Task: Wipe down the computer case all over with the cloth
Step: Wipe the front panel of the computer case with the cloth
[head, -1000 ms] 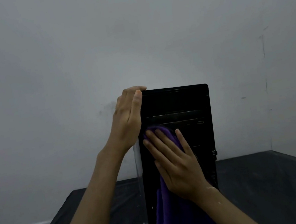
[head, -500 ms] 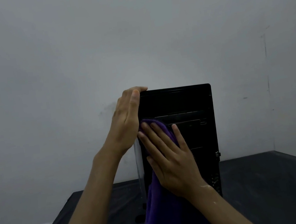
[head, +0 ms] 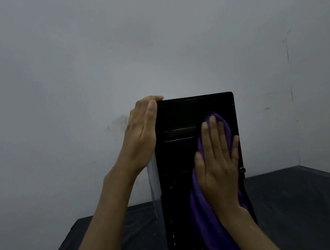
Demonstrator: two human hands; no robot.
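Dark table (head: pixel 299 201) | left hand (head: pixel 142 136) grips case (head: pixel 175 114) corner | right hand (head: pixel 217 166) flat, pressing cloth (head: pixel 213 224)

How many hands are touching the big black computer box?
2. The left hand grips the top left corner of the computer case. The right hand lies flat on the purple cloth, pressing it against the front, right of the middle.

Dim, perhaps scuffed grey wall (head: pixel 66 75) behind a dark table (head: pixel 310 199).
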